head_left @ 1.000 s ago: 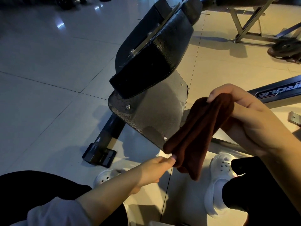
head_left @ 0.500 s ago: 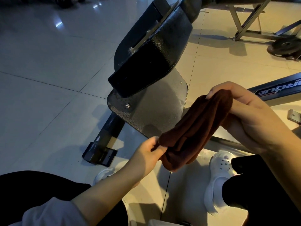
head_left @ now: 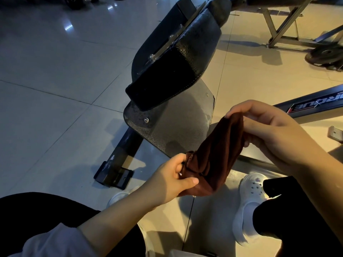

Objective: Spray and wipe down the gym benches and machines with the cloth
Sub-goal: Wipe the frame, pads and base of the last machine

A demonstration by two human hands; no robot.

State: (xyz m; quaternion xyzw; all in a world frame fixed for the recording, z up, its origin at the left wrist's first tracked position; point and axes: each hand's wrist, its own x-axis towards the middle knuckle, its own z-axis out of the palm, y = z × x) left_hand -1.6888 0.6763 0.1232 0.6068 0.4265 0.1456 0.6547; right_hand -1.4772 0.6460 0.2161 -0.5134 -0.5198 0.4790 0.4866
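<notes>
A dark brown cloth [head_left: 217,156] hangs stretched between my two hands, just in front of the machine. My left hand [head_left: 172,179] grips its bunched lower end, thumb over the fabric. Higher up, my right hand [head_left: 274,134] pinches the cloth's top corner. Behind the cloth is the machine's black padded seat [head_left: 178,71], tilted up, with a speckled dark plate [head_left: 178,127] under it. Droplets show on the plate and pad. No spray bottle is in view.
The machine's dark base bar [head_left: 118,164] ends in a foot on the tiled floor. A blue frame bar with lettering [head_left: 315,104] runs at right. A metal bench frame [head_left: 282,25] and weight plate [head_left: 324,56] sit behind. My white shoes [head_left: 248,204] stand below.
My left hand went from touching the cloth's hanging edge to gripping its lower end and gathering it. My right hand kept hold of the top, shifting slightly.
</notes>
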